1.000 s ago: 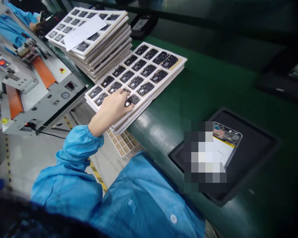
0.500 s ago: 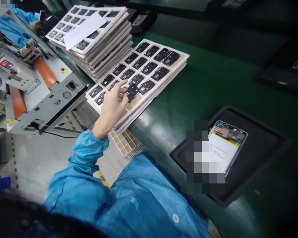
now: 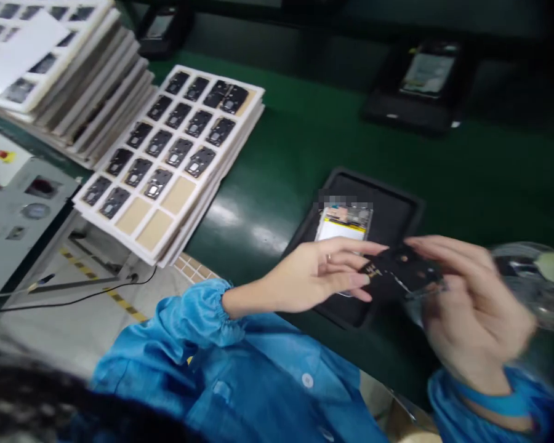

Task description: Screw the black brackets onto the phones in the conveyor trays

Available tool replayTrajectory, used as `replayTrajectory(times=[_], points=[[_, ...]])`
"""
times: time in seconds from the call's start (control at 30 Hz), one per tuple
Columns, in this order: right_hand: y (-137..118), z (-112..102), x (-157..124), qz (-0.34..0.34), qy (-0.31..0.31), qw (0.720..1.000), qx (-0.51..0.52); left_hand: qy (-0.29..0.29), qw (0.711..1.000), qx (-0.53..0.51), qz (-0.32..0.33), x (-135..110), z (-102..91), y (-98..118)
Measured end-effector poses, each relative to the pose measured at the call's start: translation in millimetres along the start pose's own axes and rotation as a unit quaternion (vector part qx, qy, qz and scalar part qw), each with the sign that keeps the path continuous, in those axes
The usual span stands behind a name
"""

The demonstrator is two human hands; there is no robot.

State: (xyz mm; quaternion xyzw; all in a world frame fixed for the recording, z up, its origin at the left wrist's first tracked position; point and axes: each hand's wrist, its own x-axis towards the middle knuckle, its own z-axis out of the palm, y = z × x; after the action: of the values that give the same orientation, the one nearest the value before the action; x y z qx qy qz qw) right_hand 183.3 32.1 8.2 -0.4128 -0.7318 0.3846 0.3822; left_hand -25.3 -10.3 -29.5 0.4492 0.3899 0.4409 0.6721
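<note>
A small black part (image 3: 404, 271) is held between both my hands above the near edge of a black tray (image 3: 392, 209). My left hand (image 3: 318, 274) pinches its left end with the fingertips, fingers stretched forward. My right hand (image 3: 466, 307), blurred by motion, grips its right side with curled fingers. In the tray lies an opened phone (image 3: 344, 223) showing a white battery and a circuit board. To the left, a white pallet (image 3: 152, 231) holds rows of the same black parts, with several bare tan pockets at its near end.
A taller stack of part pallets (image 3: 69, 98) with a white paper on top stands at far left. A grey machine panel (image 3: 18, 215) sits below the green conveyor belt (image 3: 305, 135). Another black tray with a phone (image 3: 425, 74) lies farther back. A clear roll (image 3: 540, 283) is at right.
My left hand lifted a black part off the pallet and carried it right, over the black tray. My right hand came into view and took hold of the part too. The view swung right.
</note>
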Motion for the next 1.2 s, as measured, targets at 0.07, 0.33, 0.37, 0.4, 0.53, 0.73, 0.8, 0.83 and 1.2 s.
replayTrajectory(times=[0.07,0.33,0.37,0.4,0.53,0.73,0.8,0.83,1.2], points=[[8,-7,1,0.039,-0.057,0.997,0.036,-0.046,0.998,-0.035,-0.024,11,17.6,-10],[9,-22,16,0.135,-0.054,0.966,0.215,-0.024,0.996,0.085,-0.028,-13,38.1,6],[8,-22,16,0.145,-0.017,0.965,0.218,-0.02,0.981,0.192,0.009,-22,35.8,10],[8,-21,15,0.154,0.025,0.964,0.214,-0.028,0.947,0.316,0.055,-30,33.1,13],[13,-16,11,0.171,0.169,0.962,0.132,-0.09,0.769,0.606,0.184,-47,23.3,12],[7,-12,8,0.135,0.107,0.98,-0.098,-0.153,0.728,0.615,0.262,-60,19.6,6],[5,-10,10,0.09,0.056,0.985,-0.138,-0.16,0.714,0.607,0.31,-70,21.9,7],[5,-10,12,0.064,0.027,0.985,-0.158,-0.162,0.713,0.598,0.327,-74,23.4,8],[15,2,21,-0.075,-0.163,0.965,-0.192,-0.059,0.755,0.602,0.251,-72,13.1,27]])
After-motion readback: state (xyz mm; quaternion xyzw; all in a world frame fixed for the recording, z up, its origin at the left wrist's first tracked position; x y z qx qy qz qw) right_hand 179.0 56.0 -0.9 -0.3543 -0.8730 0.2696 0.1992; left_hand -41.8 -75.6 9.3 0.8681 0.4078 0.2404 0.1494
